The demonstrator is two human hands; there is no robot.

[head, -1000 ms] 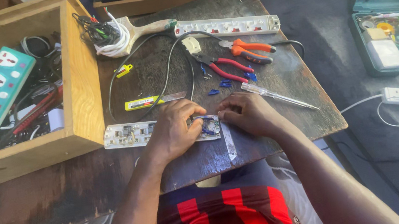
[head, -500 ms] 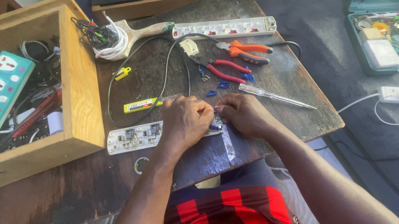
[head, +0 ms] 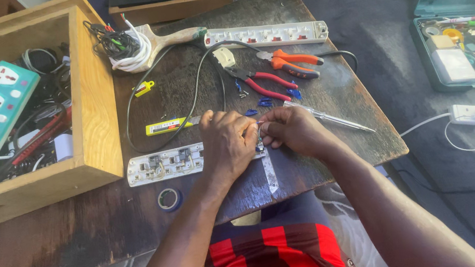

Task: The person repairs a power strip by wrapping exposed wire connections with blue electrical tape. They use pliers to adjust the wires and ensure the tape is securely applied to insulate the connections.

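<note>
Both hands (head: 259, 137) on opened power strip (head: 163, 164), near table edge (head: 314, 179), tape roll (head: 169, 199) alongside

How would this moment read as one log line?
left hand: on opened power strip | right hand: pinching small part at strip's end | red pliers: idle on table

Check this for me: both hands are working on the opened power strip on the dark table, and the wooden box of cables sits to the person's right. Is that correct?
Not quite. The wooden box of cables sits to the person's left, not the right, as the head view shows. The rest holds: the left hand and the right hand are both working on the opened power strip on the dark table.
</note>
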